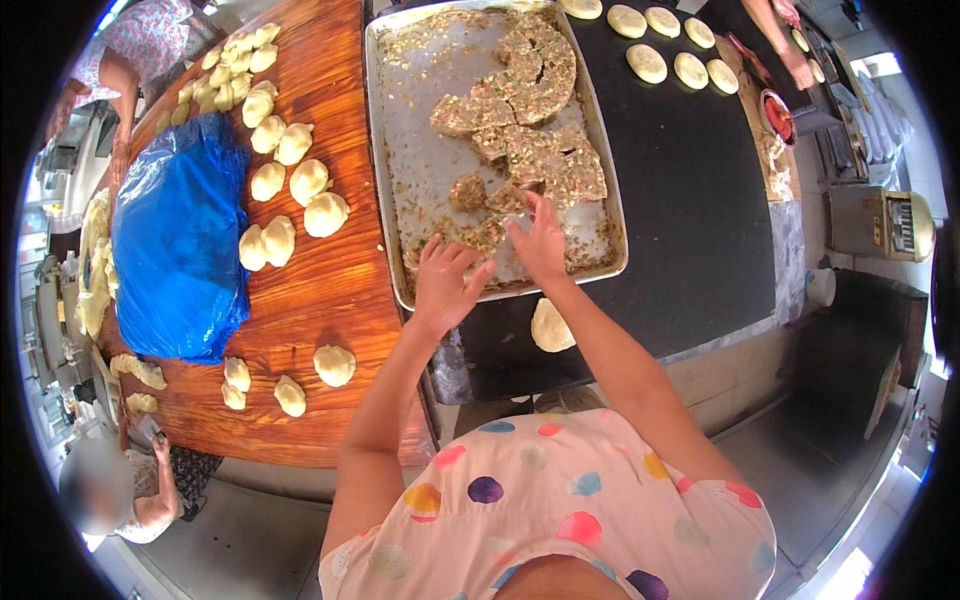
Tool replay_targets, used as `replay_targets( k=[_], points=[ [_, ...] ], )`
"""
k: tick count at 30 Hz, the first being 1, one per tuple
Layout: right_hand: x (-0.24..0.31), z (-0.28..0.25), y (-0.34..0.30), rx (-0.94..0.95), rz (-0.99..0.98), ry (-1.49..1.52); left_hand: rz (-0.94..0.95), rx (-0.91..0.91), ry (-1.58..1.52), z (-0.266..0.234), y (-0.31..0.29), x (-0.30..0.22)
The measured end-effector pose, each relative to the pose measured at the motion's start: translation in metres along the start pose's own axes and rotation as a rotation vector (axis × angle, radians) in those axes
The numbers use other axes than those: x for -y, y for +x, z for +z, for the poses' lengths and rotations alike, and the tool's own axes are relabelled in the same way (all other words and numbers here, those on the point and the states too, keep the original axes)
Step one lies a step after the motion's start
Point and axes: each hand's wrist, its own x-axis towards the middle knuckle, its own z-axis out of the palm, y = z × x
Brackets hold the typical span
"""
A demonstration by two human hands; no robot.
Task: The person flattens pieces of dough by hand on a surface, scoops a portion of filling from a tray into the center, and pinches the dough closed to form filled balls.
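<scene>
A metal tray (383,190) of chopped meat filling (540,110) lies in front of me, the filling massed mostly on its right side. My left hand (449,283) reaches over the near rim, fingers spread and lowered toward scraps on the tray bottom. Just to its right, my right hand (541,240) has its thumb and fingers apart, the fingertips at the near edge of the filling. Close to those fingertips sits a small loose lump of filling (468,192). Beneath my right forearm, a flattened dough piece (551,326) rests on the black tabletop, partly covered.
Left of the tray, a wooden table (350,270) carries several dough balls (308,182) and a blue plastic bag (182,240). Several flat dough rounds (690,70) lie on the black surface (690,220) at far right. Other people's hands (796,68) appear at the far edges.
</scene>
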Motion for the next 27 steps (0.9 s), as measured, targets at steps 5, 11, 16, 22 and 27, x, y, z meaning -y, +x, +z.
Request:
replay_targets(
  k=[5, 11, 16, 22, 27],
  points=[
    [0.008, -0.002, -0.002, 0.098, 0.012, -0.033, -0.02, -0.052, 0.035, -0.008, -0.004, -0.011],
    [0.012, -0.012, 0.017, 0.193, -0.064, -0.06, 0.22, 0.086, 0.174, 0.009, 0.027, -0.023],
    [0.012, -0.021, 0.028, 0.428, -0.151, -0.206, 0.253, 0.145, 0.424, 0.026, 0.021, 0.003],
    [0.001, -0.013, 0.039, 0.421, -0.111, -0.232, 0.084, -0.017, 0.389, 0.004, 0.018, 0.008],
    [0.003, -0.038, 0.014, 0.232, -0.034, 0.085, -0.328, -0.236, -0.335, 0.011, 0.006, -0.01]
  ],
)
